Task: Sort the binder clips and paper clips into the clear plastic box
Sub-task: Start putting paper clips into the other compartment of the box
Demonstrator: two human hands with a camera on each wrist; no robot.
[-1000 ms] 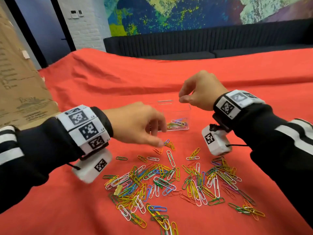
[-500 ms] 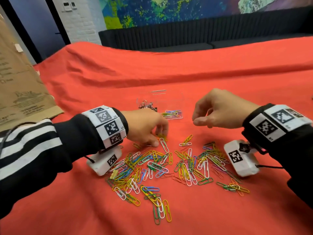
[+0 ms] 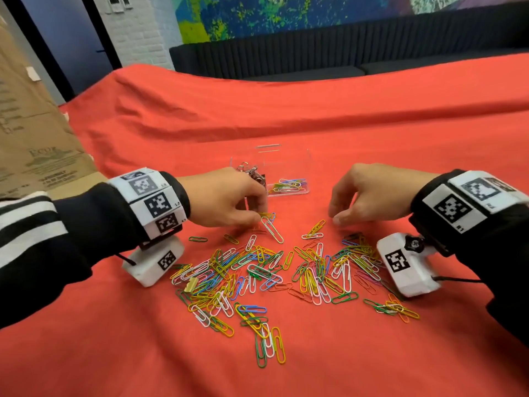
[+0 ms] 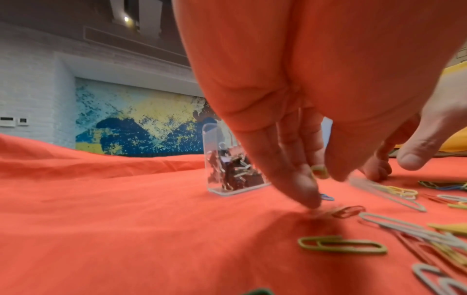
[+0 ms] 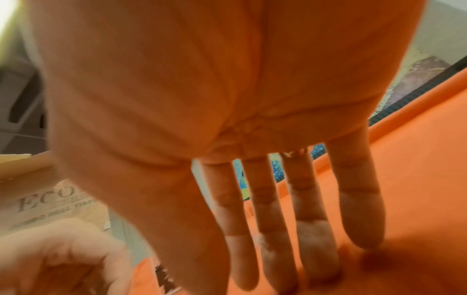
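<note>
Nearest: large scatter of coloured paper clips [image 3: 266, 276] on the red-covered desk [image 3: 372, 133], unsorted; one pale binder clip [image 3: 191, 283] lies at the pile's left edge. Most of the job is judged still to do.

Mid: left hand [image 3: 226, 200] at the pile's far edge, fingertips drawn together on a few clips [image 3: 267, 216], apparently pinching them; wrist view is blurred there. Right hand [image 3: 372, 193] fingers extended and spread, tips down on the cloth just beyond the pile, holding nothing.

Far: clear plastic box [image 3: 289, 170] just behind the left hand, binder clips in its left compartment, a few paper clips in its right.
</note>
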